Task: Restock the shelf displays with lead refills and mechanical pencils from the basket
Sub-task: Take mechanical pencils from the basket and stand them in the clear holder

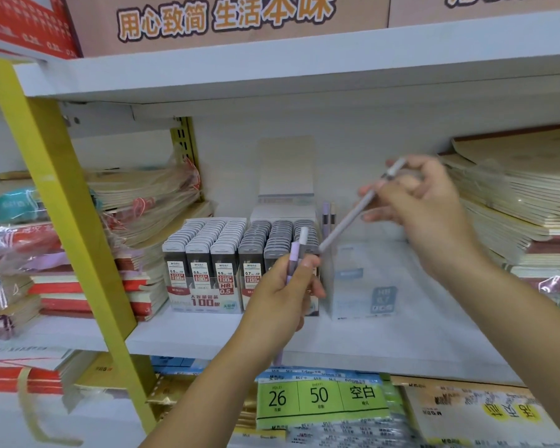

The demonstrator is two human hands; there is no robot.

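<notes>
— Nearest you, what's your left hand [280, 297] doing?
— It's clenched round a bunch of slim lilac pencils [297, 253], their white caps sticking up.
— And your right hand [429, 202]?
— Its fingers pinch one smooth lilac pencil [353, 218], slanted tip-down over the clear plastic box [362, 279].
— Behind that?
— Glossy grey refill cases [227, 250] fill their display, just left of the box, on the white shelf [385, 341].

White shelf [207, 341], yellow upright post [62, 189], stacked notebooks [514, 195], pale back wall [240, 150]
</notes>
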